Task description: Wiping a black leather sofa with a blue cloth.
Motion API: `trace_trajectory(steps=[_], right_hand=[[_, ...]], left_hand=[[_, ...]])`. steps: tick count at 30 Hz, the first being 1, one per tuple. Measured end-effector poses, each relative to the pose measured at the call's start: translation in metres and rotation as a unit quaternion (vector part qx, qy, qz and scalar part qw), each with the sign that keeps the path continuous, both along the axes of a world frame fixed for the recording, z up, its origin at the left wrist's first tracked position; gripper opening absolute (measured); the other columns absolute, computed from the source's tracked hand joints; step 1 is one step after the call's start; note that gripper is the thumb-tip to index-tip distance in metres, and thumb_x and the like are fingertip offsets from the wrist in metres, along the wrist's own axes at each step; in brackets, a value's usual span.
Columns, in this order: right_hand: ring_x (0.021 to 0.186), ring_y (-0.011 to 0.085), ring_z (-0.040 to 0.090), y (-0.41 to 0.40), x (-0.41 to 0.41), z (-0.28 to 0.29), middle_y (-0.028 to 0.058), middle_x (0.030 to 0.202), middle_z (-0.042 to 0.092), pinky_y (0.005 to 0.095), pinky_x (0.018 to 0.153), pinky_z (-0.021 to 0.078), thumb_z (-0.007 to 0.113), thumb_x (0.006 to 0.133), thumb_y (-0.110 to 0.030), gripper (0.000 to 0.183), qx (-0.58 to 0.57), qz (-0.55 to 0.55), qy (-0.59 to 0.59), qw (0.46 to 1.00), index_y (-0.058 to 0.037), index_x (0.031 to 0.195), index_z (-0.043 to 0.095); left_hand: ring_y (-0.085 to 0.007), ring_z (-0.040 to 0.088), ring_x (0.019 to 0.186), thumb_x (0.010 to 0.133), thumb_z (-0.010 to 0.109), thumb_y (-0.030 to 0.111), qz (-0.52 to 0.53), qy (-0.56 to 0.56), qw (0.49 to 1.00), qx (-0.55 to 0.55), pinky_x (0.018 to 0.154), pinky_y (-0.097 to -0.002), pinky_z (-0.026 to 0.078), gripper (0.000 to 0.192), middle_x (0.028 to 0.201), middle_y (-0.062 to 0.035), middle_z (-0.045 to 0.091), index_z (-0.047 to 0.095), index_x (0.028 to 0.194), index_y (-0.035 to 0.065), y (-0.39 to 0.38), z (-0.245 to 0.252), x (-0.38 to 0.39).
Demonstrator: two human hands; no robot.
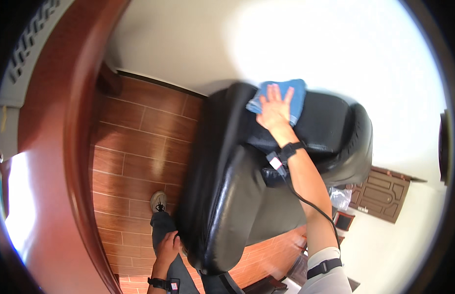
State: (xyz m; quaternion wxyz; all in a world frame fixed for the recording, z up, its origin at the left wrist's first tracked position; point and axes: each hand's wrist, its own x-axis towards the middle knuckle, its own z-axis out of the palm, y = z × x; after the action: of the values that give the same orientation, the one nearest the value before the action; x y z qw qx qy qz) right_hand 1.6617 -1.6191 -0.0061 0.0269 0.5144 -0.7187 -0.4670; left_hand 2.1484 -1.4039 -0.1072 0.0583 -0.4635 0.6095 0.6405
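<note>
My right hand (276, 110) lies spread on a folded blue cloth (298, 99), pressing it against the top of the black leather armchair's backrest (319, 119). The chair's near armrest (227, 205) stretches down towards my legs. Lower left, my left hand (168, 246) hangs by my thigh (179, 272), next to the armrest's outer side, with no object visible in it. Its fingers are loosely bent, and whether they touch the chair is unclear. Straps with small devices circle both wrists, and a black cable (312, 205) runs up my right arm.
On the left stands a reddish-brown polished wooden furniture piece (78, 147) with a curved edge. Behind the chair rises a pale wall (176, 40), brightly lit. Wood-look tiles (139, 136) cover the floor. A brown panelled door (381, 194) and a clear plastic bag (340, 197) appear at right.
</note>
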Motion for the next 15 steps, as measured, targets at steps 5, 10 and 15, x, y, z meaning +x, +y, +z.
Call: trace_trajectory(steps=[5, 10, 15], right_hand=[[0.139, 0.0240, 0.032, 0.038, 0.009, -0.009, 0.0120, 0.143, 0.045, 0.0637, 0.112, 0.0074, 0.068, 0.069, -0.034, 0.049, 0.010, 0.085, -0.172, 0.981, -0.0118, 0.113, 0.066], [0.137, 0.0217, 0.035, 0.117, 0.038, 0.067, 0.0123, 0.139, 0.049, 0.0584, 0.115, 0.0085, 0.069, 0.065, -0.036, 0.047, 0.090, 0.162, -0.282, 0.941, -0.0090, 0.103, 0.070], [0.137, 0.0245, 0.034, 0.134, 0.027, 0.179, 0.0106, 0.143, 0.044, 0.0609, 0.113, 0.0133, 0.074, 0.058, -0.024, 0.053, -0.016, 0.122, -0.203, 0.971, -0.0102, 0.108, 0.065]], left_hand=[[-0.0390, 0.057, 0.109, 0.093, 0.051, 0.017, -0.042, 0.000, 0.999, 0.003, 0.093, -0.0413, 0.046, 0.031, 0.119, -0.0206, 0.059, 0.058, 0.118, 0.0002, -0.005, 0.003, -0.001], [-0.0394, 0.057, 0.108, 0.094, 0.050, 0.017, -0.035, -0.018, 0.999, -0.020, 0.093, -0.0418, 0.046, 0.030, 0.117, -0.0212, 0.060, 0.058, 0.117, -0.0002, -0.018, 0.018, 0.004], [-0.0384, 0.057, 0.108, 0.094, 0.051, 0.017, -0.004, -0.004, 1.000, -0.015, 0.093, -0.0409, 0.046, 0.029, 0.117, -0.0203, 0.060, 0.057, 0.117, -0.0001, -0.014, 0.018, 0.001]])
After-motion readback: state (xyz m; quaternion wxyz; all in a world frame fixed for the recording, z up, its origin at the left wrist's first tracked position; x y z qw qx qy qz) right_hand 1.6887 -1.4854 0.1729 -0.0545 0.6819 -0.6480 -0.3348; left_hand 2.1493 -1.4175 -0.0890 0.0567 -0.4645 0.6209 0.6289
